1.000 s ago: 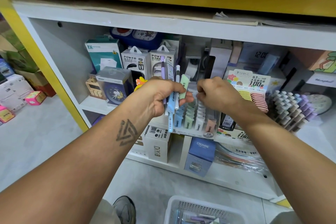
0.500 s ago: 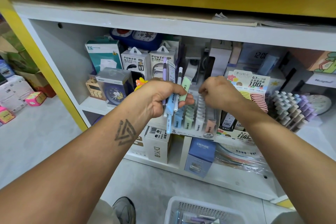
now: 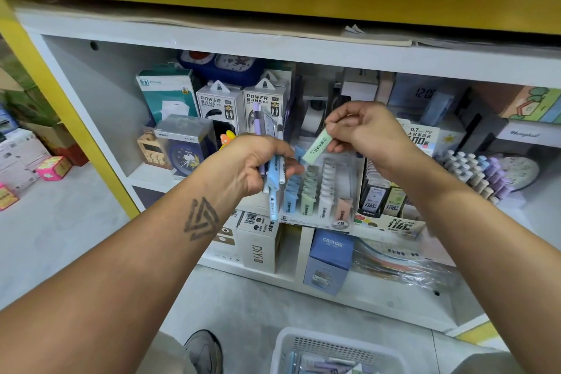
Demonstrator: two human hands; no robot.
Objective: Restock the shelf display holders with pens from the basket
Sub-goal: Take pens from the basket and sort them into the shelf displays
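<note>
Left hand (image 3: 255, 164), centre frame: forearm reaching up from lower left, fingers curled round a bundle of pens (image 3: 274, 173) held upright. Right hand (image 3: 361, 130), just right of centre: fingertips pinch a green pen (image 3: 317, 146), tilted, above the display holder (image 3: 315, 191). Basket (image 3: 334, 349), bottom edge: more pens inside.

Basket (image 3: 306, 343) cut off below; its pens (image 3: 321, 364) partly unseen.
</note>
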